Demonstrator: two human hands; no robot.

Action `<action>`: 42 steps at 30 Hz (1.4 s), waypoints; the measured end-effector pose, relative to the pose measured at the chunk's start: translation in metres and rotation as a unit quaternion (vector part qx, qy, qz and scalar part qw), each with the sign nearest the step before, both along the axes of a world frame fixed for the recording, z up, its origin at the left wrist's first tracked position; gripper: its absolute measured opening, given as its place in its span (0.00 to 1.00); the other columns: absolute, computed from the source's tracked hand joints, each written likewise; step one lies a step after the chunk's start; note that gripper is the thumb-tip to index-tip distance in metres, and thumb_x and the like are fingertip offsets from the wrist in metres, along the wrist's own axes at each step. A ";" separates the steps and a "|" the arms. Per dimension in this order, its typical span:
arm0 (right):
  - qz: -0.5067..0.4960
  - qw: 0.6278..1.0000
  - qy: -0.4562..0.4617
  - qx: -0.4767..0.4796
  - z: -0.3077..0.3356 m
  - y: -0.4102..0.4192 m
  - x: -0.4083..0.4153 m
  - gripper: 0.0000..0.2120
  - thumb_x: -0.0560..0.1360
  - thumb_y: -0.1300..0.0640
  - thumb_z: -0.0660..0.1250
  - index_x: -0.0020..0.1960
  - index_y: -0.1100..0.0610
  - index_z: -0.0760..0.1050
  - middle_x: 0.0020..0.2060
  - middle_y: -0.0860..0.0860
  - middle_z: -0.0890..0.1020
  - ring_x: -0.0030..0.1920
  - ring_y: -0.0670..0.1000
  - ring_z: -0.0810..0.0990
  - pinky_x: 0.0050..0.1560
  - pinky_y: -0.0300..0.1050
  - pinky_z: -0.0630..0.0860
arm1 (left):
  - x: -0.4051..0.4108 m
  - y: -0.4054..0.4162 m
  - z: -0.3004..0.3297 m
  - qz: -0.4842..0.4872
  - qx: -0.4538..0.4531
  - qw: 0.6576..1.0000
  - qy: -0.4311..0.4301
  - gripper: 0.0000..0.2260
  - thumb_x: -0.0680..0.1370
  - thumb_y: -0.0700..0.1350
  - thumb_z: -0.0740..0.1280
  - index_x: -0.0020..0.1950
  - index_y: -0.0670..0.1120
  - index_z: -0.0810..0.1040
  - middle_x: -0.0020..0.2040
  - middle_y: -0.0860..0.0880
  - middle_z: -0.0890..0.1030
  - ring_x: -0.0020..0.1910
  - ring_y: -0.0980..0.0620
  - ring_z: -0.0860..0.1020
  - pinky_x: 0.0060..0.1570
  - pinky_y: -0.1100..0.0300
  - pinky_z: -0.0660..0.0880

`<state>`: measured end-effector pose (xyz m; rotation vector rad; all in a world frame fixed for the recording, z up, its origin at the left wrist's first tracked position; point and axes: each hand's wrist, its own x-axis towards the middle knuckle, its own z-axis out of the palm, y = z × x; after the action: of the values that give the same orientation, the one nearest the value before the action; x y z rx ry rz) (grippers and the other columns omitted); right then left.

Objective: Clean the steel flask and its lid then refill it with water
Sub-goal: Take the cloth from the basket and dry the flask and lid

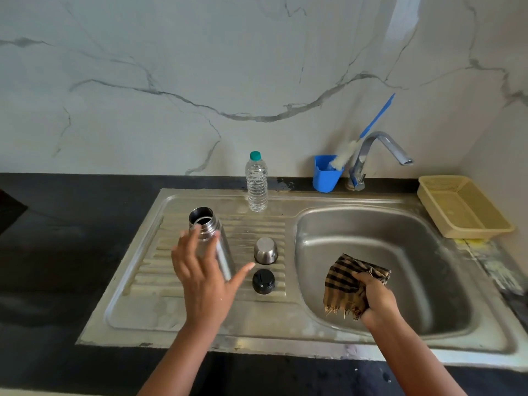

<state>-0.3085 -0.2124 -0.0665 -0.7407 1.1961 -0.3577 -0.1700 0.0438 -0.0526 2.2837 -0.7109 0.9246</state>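
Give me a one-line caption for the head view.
Left hand reaches for open steel flask on drainboard; right hand holds checked cloth over sink.

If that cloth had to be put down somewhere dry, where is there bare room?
The draining board's front strip, nearer than the black stopper, is bare, as is the yellow tray. Crowded: the ribbed middle, with flask, steel cup and stopper.

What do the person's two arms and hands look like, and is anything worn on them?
Both forearms are bare up to the frame's bottom edge: no sleeves, watch or bracelet show. The left hand and the right hand wear no gloves, and no rings can be seen on the fingers. The nails look short and unpainted.
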 end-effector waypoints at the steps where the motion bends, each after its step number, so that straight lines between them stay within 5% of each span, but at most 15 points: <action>1: -0.002 1.000 0.002 0.001 0.000 0.001 -0.001 0.15 0.76 0.64 0.68 0.62 0.63 0.74 0.49 0.61 0.83 0.46 0.62 0.82 0.40 0.54 0.78 | -0.005 -0.005 -0.003 -0.020 0.030 0.998 -0.043 0.31 0.74 0.64 0.67 0.70 0.46 0.66 0.71 0.38 0.64 0.72 0.36 0.62 0.71 0.36 0.60; 5: -0.013 1.000 0.005 0.002 0.000 0.004 -0.007 0.15 0.76 0.64 0.68 0.62 0.63 0.74 0.49 0.61 0.83 0.46 0.62 0.82 0.39 0.53 0.78 | -0.019 -0.018 -0.016 -0.150 0.108 0.981 -0.051 0.07 0.73 0.45 0.67 0.49 0.48 0.79 0.66 0.43 0.73 0.65 0.41 0.70 0.63 0.40 0.69; 8: -0.023 1.000 0.011 -0.001 0.000 0.003 -0.013 0.15 0.76 0.64 0.68 0.62 0.63 0.74 0.49 0.62 0.83 0.46 0.62 0.82 0.45 0.58 0.79 | -0.012 -0.022 -0.029 -0.189 0.152 0.969 0.036 0.04 0.71 0.43 0.64 0.41 0.45 0.77 0.60 0.45 0.77 0.55 0.44 0.77 0.51 0.51 0.75; 12: -0.039 0.999 0.018 -0.003 -0.001 0.003 -0.021 0.15 0.76 0.65 0.68 0.62 0.64 0.74 0.51 0.63 0.83 0.47 0.63 0.82 0.51 0.62 0.79 | 0.002 -0.030 -0.044 -0.170 0.187 0.959 0.127 0.09 0.74 0.50 0.62 0.45 0.46 0.77 0.55 0.47 0.77 0.49 0.47 0.78 0.42 0.55 0.76; 18: -0.066 0.998 0.018 0.000 -0.006 0.006 -0.031 0.15 0.76 0.65 0.67 0.62 0.64 0.74 0.51 0.63 0.83 0.48 0.63 0.83 0.51 0.61 0.79 | 0.009 -0.043 -0.054 -0.137 0.278 0.926 0.213 0.27 0.71 0.66 0.68 0.61 0.48 0.78 0.55 0.49 0.79 0.51 0.48 0.79 0.47 0.55 0.80; 22: -0.079 0.997 0.009 0.004 -0.007 0.007 -0.035 0.15 0.76 0.66 0.67 0.62 0.64 0.74 0.50 0.64 0.83 0.48 0.63 0.83 0.48 0.61 0.80 | 0.007 -0.050 -0.054 -0.137 0.256 0.918 0.272 0.20 0.73 0.57 0.72 0.61 0.49 0.78 0.57 0.50 0.79 0.56 0.47 0.76 0.53 0.54 0.77; 25: -0.080 0.997 -0.006 -0.011 -0.002 0.009 -0.036 0.13 0.76 0.67 0.66 0.61 0.64 0.75 0.50 0.64 0.83 0.47 0.63 0.83 0.45 0.58 0.80 | 0.006 -0.054 -0.046 -0.142 0.117 0.919 0.349 0.17 0.71 0.52 0.76 0.57 0.50 0.79 0.51 0.52 0.80 0.50 0.51 0.78 0.48 0.59 0.77; 27: -0.064 0.997 -0.015 -0.037 0.006 0.012 -0.035 0.10 0.77 0.67 0.66 0.58 0.63 0.76 0.49 0.64 0.83 0.46 0.63 0.83 0.43 0.57 0.81 | 0.004 -0.061 -0.033 -0.145 -0.035 0.864 0.480 0.14 0.71 0.49 0.77 0.55 0.52 0.80 0.49 0.55 0.82 0.49 0.55 0.80 0.47 0.64 0.76; 29: -0.040 0.996 -0.016 -0.072 0.016 0.015 -0.031 0.08 0.77 0.67 0.65 0.55 0.61 0.77 0.46 0.62 0.84 0.45 0.63 0.84 0.40 0.55 0.81 | 0.002 -0.070 -0.023 -0.174 -0.181 0.758 0.602 0.11 0.73 0.46 0.76 0.54 0.51 0.82 0.49 0.52 0.85 0.51 0.52 0.83 0.51 0.59 0.79; 31: -0.013 0.993 -0.022 -0.118 0.028 0.018 -0.025 0.07 0.78 0.65 0.64 0.53 0.59 0.78 0.44 0.60 0.85 0.44 0.61 0.85 0.42 0.57 0.82 | 0.001 -0.077 -0.014 -0.206 -0.262 0.679 0.654 0.10 0.75 0.44 0.74 0.55 0.50 0.84 0.51 0.47 0.85 0.53 0.48 0.83 0.55 0.52 0.79; 33: 0.022 0.982 -0.029 -0.188 0.038 0.025 -0.018 0.07 0.79 0.65 0.64 0.51 0.56 0.79 0.43 0.58 0.86 0.43 0.57 0.85 0.45 0.55 0.83 | -0.001 -0.081 -0.006 -0.232 -0.282 0.640 0.677 0.11 0.75 0.43 0.72 0.57 0.49 0.84 0.53 0.46 0.85 0.55 0.48 0.82 0.59 0.51 0.77; 36: 0.064 0.917 -0.064 -0.389 0.050 0.031 -0.011 0.11 0.77 0.68 0.65 0.51 0.54 0.80 0.45 0.51 0.85 0.45 0.47 0.84 0.45 0.42 0.80 | -0.006 -0.094 0.003 -0.266 -0.286 0.600 0.699 0.13 0.76 0.39 0.69 0.60 0.48 0.82 0.54 0.48 0.86 0.54 0.52 0.83 0.56 0.56 0.77; 40: 0.237 0.628 -0.053 -0.740 0.045 0.025 -0.012 0.19 0.72 0.65 0.67 0.61 0.53 0.79 0.61 0.48 0.77 0.62 0.53 0.74 0.60 0.45 0.70 | -0.014 -0.110 0.015 -0.309 -0.313 0.548 0.712 0.17 0.72 0.44 0.75 0.60 0.44 0.83 0.56 0.40 0.84 0.52 0.45 0.82 0.51 0.54 0.79; 42: 0.288 0.572 -0.053 -0.766 0.045 0.026 -0.011 0.20 0.73 0.61 0.66 0.64 0.51 0.78 0.65 0.48 0.75 0.66 0.54 0.71 0.63 0.48 0.69 | -0.016 -0.117 0.021 -0.327 -0.330 0.540 0.702 0.24 0.67 0.51 0.75 0.59 0.41 0.82 0.54 0.38 0.83 0.52 0.45 0.81 0.52 0.53 0.77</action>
<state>-0.3198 -0.1864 -0.0220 -2.4996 0.1370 -0.8615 -0.1864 -0.0729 -0.0317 1.1495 -0.2385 -0.9187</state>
